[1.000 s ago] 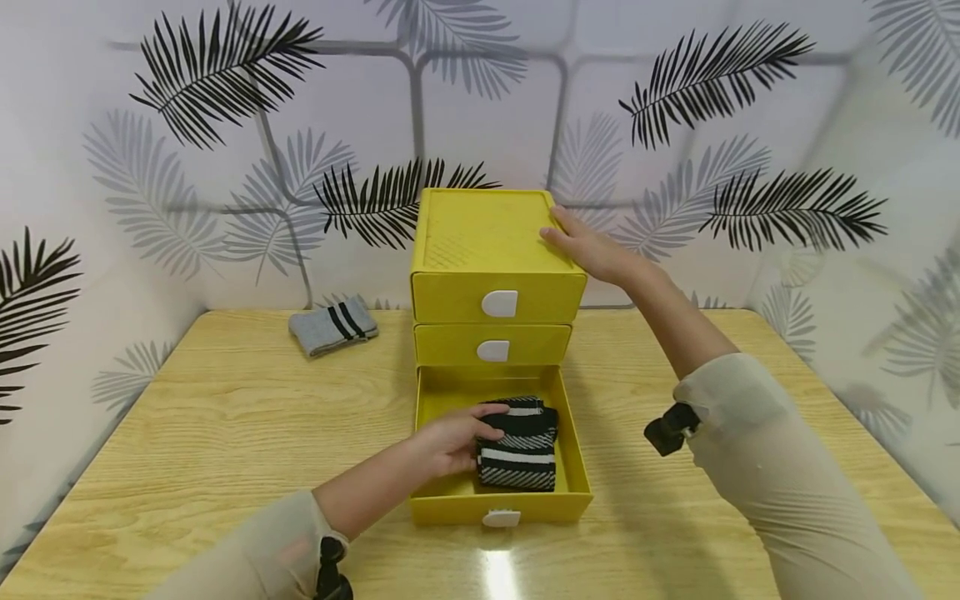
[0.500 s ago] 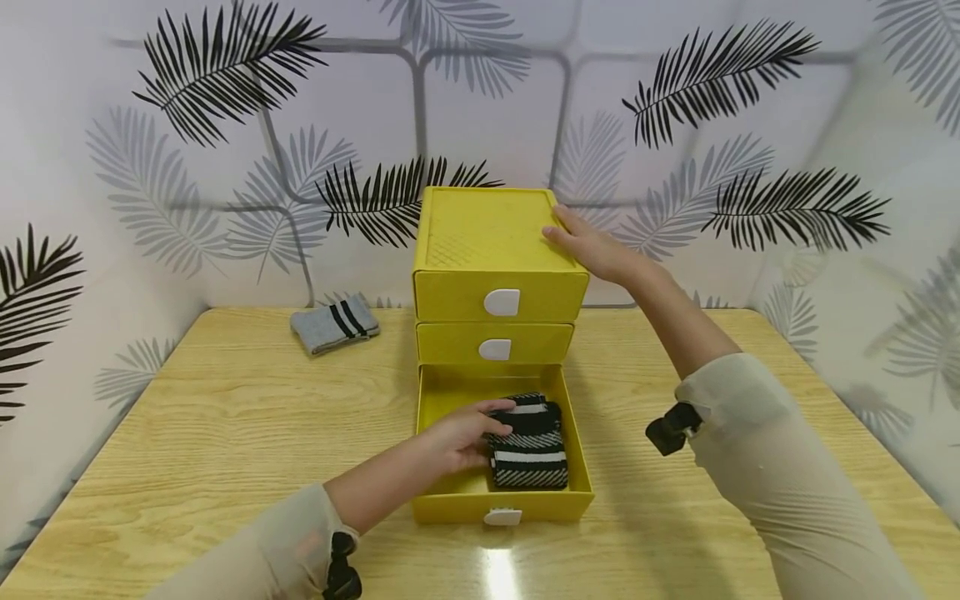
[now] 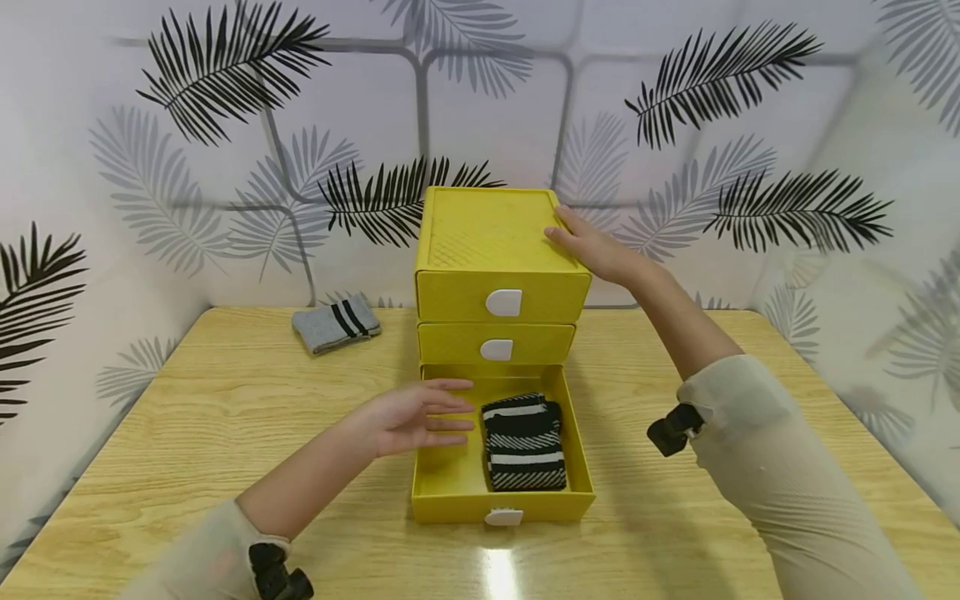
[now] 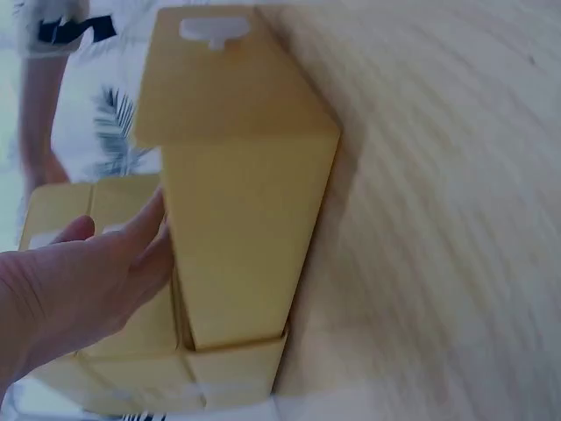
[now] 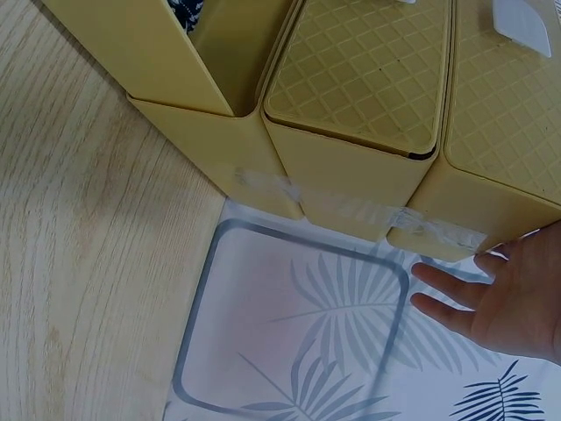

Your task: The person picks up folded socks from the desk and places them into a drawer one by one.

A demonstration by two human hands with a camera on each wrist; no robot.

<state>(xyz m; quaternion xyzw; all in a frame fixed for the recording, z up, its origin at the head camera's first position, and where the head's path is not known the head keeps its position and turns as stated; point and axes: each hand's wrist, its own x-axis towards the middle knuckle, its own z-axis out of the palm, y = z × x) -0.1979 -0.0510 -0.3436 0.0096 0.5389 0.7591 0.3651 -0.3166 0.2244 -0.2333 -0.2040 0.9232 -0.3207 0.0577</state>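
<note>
A yellow three-tier drawer unit stands on the table, its bottom drawer pulled out. In that drawer lies a folded black-and-white patterned sock, on the right side. My left hand, fingers spread and fairly straight, reaches over the drawer's left wall with nothing in it; a gap shows between fingertips and sock. In the left wrist view the same hand appears beside the drawer's side wall. My right hand rests on the unit's top right edge; in the right wrist view its fingers extend along the unit's side.
A folded grey sock with black stripes lies at the back left of the wooden table. The upper two drawers, with white handles, are closed. Clear tape runs across the unit's side. A leaf-patterned wall covering stands behind.
My left hand has let go of the black-and-white sock and drawn back to the left, fingers spreading. Earlier, the sock shifted slightly right in the drawer. My right hand stays put.
</note>
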